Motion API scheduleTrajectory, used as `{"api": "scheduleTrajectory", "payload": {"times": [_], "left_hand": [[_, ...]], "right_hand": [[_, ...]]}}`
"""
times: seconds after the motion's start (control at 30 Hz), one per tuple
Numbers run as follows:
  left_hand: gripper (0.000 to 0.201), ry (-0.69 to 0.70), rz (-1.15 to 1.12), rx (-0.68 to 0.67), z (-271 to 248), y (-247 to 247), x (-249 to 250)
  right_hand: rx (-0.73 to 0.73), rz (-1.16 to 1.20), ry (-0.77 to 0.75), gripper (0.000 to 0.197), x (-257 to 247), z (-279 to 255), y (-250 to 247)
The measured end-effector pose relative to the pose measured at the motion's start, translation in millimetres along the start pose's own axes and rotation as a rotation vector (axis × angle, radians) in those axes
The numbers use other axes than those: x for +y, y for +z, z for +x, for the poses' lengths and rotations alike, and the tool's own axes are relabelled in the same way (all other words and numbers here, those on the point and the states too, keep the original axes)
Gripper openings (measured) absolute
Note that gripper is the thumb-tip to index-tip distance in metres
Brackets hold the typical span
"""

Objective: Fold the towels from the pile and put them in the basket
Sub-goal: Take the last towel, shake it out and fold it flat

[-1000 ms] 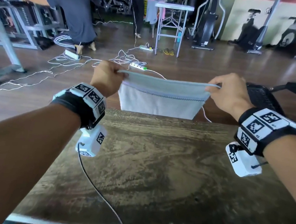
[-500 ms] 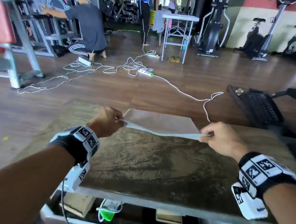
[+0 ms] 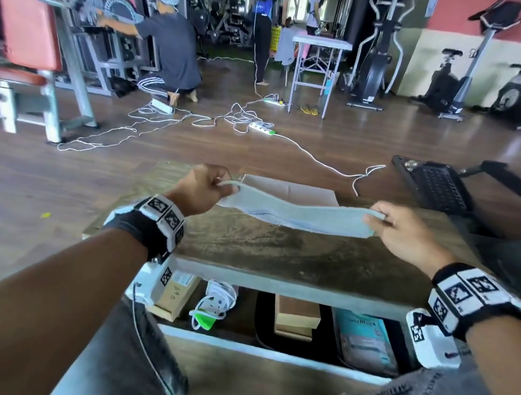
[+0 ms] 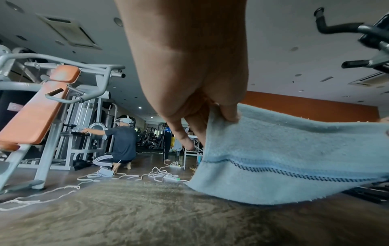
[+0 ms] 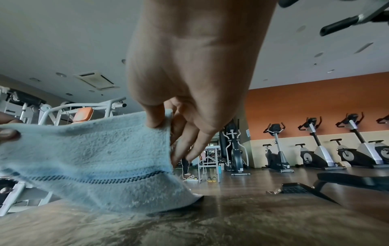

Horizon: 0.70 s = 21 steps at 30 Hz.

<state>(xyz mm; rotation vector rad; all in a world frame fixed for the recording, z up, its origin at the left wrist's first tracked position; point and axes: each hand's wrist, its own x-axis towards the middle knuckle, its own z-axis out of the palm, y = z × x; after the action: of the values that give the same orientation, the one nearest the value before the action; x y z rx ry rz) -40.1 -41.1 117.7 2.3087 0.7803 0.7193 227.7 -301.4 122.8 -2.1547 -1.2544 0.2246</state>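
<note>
A light blue towel [image 3: 296,215] is stretched low over the far half of the brown table [image 3: 278,252], with its lower hem brushing the tabletop while its upper edge is held up at both ends. The left hand [image 3: 202,191] pinches the towel's left corner between thumb and curled fingers [image 4: 228,113], knuckles up above the table's far left part. The right hand [image 3: 403,231] pinches the right corner between thumb and forefinger, and its other fingers [image 5: 189,143] hang loosely spread behind the cloth. A dark stitched stripe [image 4: 294,171] runs along the towel near the hem. Beyond the table's far edge lies a flat cardboard sheet [image 3: 290,189]; white cables [image 3: 196,119] trail across the floor further off.
</note>
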Motion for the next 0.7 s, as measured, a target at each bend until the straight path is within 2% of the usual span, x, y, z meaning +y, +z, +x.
{"api": "scheduleTrajectory", "payload": {"times": [0.13, 0.27, 0.37, 0.5, 0.6, 0.7], "left_hand": [[0.024, -0.050, 0.120, -0.158, -17.8, -23.7, 16.9], [0.013, -0.189, 0.123, -0.478, -29.1, -38.9, 11.1], [0.015, -0.248, 0.089, -0.584, -33.1, -36.0, 3.6], [0.020, -0.246, 0.074, -0.505, -22.3, -20.5, -20.6], [0.013, -0.260, 0.022, -0.370, -3.3, -2.4, -38.8], [0.016, -0.264, -0.048, -0.232, 22.1, 16.4, -51.6]], "right_hand": [[-0.076, 0.039, 0.023, 0.014, -26.9, -22.7, -17.0], [-0.307, 0.130, 0.108, 0.024, -34.6, -27.1, -31.2], [-0.410, 0.174, 0.167, 0.024, -33.6, -20.5, -31.6], [-0.396, 0.138, 0.175, 0.021, -18.7, -0.9, -10.8], [-0.308, 0.087, 0.199, 0.017, -0.1, 20.7, 12.3], [-0.194, 0.052, 0.229, 0.014, 16.3, 44.3, 29.6]]}}
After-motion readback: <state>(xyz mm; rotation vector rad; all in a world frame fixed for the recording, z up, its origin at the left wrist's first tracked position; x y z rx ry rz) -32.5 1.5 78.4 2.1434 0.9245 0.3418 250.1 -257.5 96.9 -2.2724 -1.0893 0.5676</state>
